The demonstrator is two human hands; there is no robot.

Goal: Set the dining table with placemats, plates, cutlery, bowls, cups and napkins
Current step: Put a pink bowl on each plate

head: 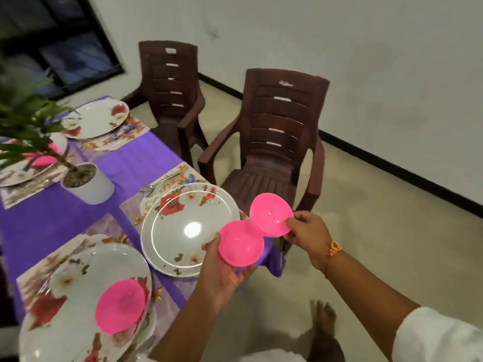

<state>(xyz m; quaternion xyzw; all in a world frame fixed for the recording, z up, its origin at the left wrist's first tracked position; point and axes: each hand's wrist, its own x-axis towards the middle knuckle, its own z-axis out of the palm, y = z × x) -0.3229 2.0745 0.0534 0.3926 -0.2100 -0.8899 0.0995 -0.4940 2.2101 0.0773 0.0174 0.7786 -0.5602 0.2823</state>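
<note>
My left hand point(222, 275) cradles a pink bowl point(240, 244) from below, at the right edge of the table. My right hand point(307, 231) pinches the rim of a second pink bowl point(270, 214) just above and to the right. Both bowls hover beside a white floral plate point(183, 228) on a floral placemat point(170, 181), where cutlery point(156, 185) lies. Another pink bowl point(120, 309) sits on the nearest floral plate point(65, 309). A far plate point(96, 118) carries no bowl. A plate at the left point(18, 171) holds something pink point(44, 159).
A purple cloth point(130, 158) covers the table. A white pot with a green plant point(86, 184) stands mid-table. Two brown plastic chairs point(274, 142) point(170, 87) stand to the right on the pale floor. My foot point(322, 320) shows below.
</note>
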